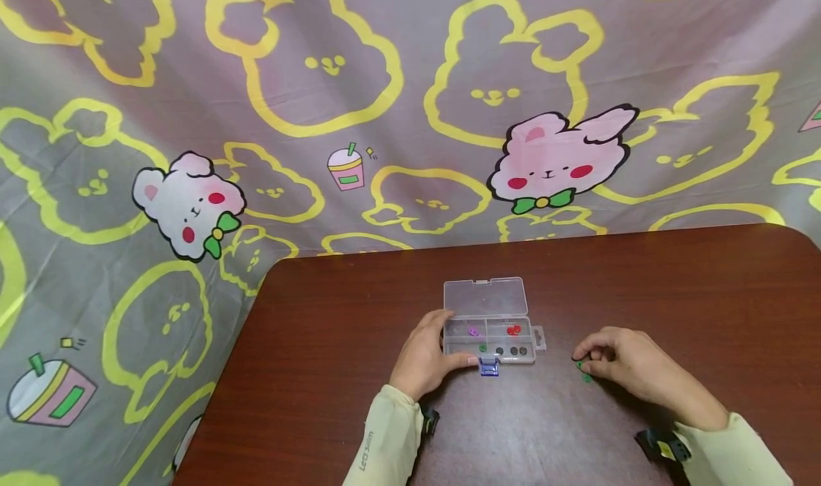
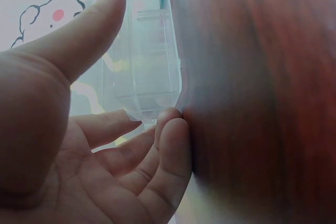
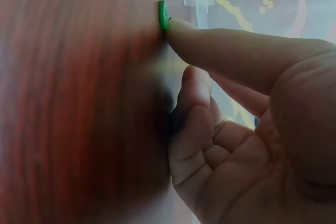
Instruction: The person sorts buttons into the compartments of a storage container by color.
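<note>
A clear plastic box (image 1: 457, 347) with its lid (image 1: 484, 298) raised lies on the table. My left hand (image 1: 420, 358) holds its left end, thumb along the front edge and fingers at the side; the left wrist view shows the fingertips against the box wall (image 2: 149, 72). Purple pieces (image 1: 473, 332), red pieces (image 1: 514, 330), a green piece (image 1: 483, 348) and dark round pieces (image 1: 514, 351) sit in its compartments. Right of the box, my right hand (image 1: 631, 365) pinches at small green buttons on the table. One green button (image 3: 163, 15) shows at the thumb tip; another is partly hidden by the fingers.
A blue latch (image 1: 489, 368) projects from the box's front, and a clear hanging tab (image 1: 539, 338) from its right end. The brown wooden table (image 1: 333, 372) reaches back to a patterned cloth (image 1: 410, 101) with cartoon faces.
</note>
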The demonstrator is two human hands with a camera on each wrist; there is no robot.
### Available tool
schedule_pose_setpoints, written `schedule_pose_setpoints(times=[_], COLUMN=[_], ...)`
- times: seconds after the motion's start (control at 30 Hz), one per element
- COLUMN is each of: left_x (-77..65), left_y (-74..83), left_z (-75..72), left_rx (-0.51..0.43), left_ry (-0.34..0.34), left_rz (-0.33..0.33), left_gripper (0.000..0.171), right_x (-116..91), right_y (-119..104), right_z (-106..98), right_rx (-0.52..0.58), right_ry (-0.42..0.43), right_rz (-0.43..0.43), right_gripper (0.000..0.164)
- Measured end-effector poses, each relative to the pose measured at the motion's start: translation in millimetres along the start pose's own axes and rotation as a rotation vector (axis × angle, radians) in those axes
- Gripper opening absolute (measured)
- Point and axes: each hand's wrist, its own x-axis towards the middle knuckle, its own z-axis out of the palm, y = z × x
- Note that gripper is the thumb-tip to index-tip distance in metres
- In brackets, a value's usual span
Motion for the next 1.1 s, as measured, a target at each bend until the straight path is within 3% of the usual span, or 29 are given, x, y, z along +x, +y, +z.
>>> schedule_pose_setpoints(times=[0.2,0.67,1.1], left_x=[-1.0,0.2,0.7], left_y=[0.5,-0.1,-0.4], left_z=[-0.4,0.1,0.9], left_rx=[-0.002,-0.004,0.002], left_ry=[0.004,-0.002,0.008], left_rz=[0.000,-0.004,0.001], left_gripper=[0.086,0.086,0.086], right_x=[1.6,1.1,3.1], right_y=[1.9,4.4,3.7], right_z=[-2.8,-0.3,-2.3], right_rx=[0.027,0.021,0.024], right_ry=[-0.034,0.003,-0.054], right_rz=[0.004,-0.045,0.021], right_gripper=[0.013,0.017,0.013])
